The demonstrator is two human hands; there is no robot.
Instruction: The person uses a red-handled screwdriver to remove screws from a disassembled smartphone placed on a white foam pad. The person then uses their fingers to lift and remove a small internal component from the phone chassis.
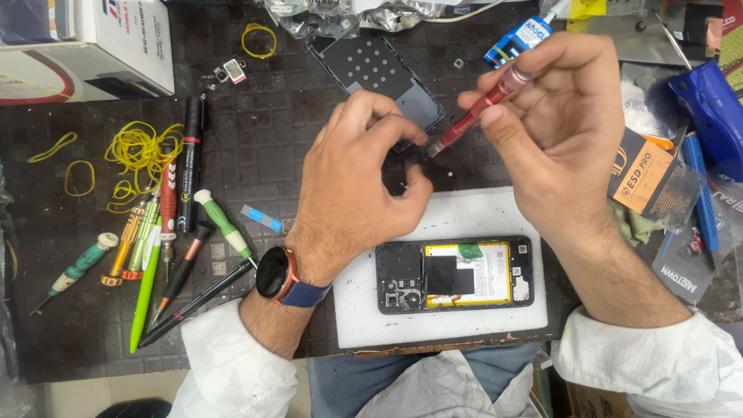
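Note:
My right hand point(561, 128) grips a red precision screwdriver point(474, 114), its tip pointing down-left. My left hand point(352, 182), with a watch on its wrist, pinches its fingertips right at the screwdriver's tip; whatever tiny part sits between them is too small to see. Below both hands an opened phone point(455, 274), back cover off, lies on a white pad point(464, 215), showing a yellow-edged battery and dark boards. The phone's removed dark back cover point(371, 66) lies on the mat beyond my left hand.
Several screwdrivers, pens and a black marker point(190, 162) lie at the left with yellow rubber bands point(139, 151). A white box point(116, 39) stands far left. A blue glue tube point(517, 39), a blue tool point(708, 104) and small packets point(646, 174) crowd the right side.

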